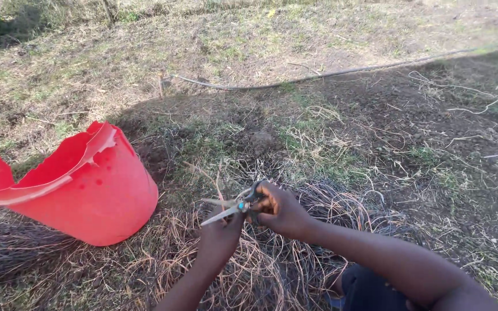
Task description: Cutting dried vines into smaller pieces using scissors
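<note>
My right hand (282, 211) is closed around the dark handles of a pair of scissors (233, 208) with silver blades and a turquoise pivot. The blades are parted and point left. My left hand (219, 237) sits just below the blades, fingers curled on a few thin dry stems (217, 184) that rise between the blades. Both hands work over a heap of dry, straw-coloured grass and vines (272, 270) on the ground.
A red plastic bucket (96, 196) with a cracked, broken rim and small holes stands on the dry stems to the left. A thin hose or pipe (329, 73) runs across the bare soil further off. Patchy grass and dirt surround the heap.
</note>
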